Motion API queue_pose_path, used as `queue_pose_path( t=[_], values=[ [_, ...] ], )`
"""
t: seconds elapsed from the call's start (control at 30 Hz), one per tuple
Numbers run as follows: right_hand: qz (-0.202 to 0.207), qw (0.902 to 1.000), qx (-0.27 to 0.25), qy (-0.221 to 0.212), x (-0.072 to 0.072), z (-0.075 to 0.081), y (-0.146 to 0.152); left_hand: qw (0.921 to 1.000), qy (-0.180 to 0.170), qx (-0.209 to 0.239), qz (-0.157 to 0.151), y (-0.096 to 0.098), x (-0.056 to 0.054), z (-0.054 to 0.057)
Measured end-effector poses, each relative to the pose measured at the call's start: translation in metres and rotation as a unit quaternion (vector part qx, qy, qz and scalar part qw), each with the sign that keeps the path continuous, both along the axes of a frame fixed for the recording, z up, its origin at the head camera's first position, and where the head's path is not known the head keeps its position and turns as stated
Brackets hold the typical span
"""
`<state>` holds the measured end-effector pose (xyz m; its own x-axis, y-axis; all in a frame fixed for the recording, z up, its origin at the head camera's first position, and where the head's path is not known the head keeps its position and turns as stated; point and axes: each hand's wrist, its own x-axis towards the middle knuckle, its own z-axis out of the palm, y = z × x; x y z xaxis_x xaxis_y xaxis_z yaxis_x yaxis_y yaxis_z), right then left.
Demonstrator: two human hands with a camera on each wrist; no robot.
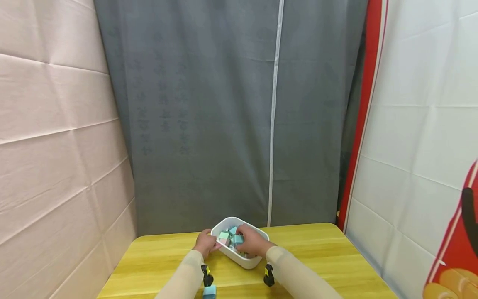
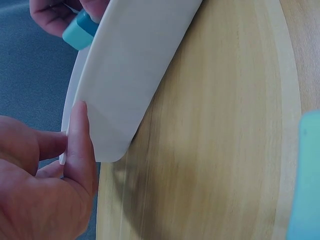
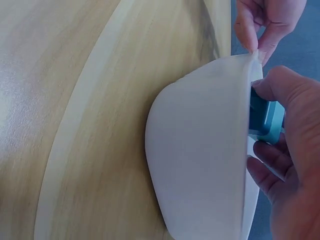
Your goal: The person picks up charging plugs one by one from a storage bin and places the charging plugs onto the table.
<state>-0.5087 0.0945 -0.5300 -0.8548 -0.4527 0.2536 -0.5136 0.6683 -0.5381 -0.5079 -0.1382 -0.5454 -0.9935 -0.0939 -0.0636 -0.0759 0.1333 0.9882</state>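
My left hand [image 1: 206, 243] pinches the rim of a white plastic bin [image 1: 236, 258] at its left end, thumb on one side and finger along the outer wall in the left wrist view. Over the bin's opening, my right hand [image 1: 251, 241] grips a teal block [image 3: 267, 117] between thumb and fingers, partly hidden by the rim in the right wrist view. Several other small blocks lie inside the bin, among them a pale green block [image 1: 224, 235] and a pink block [image 1: 223, 241].
Another two-tone teal block [image 1: 209, 290] rests on the wooden table [image 1: 164, 253] near its front, by the left forearm. A grey curtain [image 1: 201, 124] hangs behind the table, with pale cloth walls at both sides. Dark wrist cameras sit under both sleeves.
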Motion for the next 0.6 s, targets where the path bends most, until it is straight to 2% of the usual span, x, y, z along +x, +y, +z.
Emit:
queue_pose_path(
  t=[0.27,0.43,0.6],
  values=[
    [0.008,0.9994,0.0,0.035,0.011,0.01,0.008,1.0,-0.003,-0.008,-0.001,0.0,-0.002,0.0],
    [0.002,0.9993,-0.003,0.037,0.02,0.012,0.009,0.9999,-0.006,-0.008,-0.004,0.001,-0.002,-0.001],
    [0.022,0.9983,-0.02,0.05,0.032,0.016,0.006,1.0,-0.004,-0.006,-0.002,0.001,0.0,0.0]
  ],
)
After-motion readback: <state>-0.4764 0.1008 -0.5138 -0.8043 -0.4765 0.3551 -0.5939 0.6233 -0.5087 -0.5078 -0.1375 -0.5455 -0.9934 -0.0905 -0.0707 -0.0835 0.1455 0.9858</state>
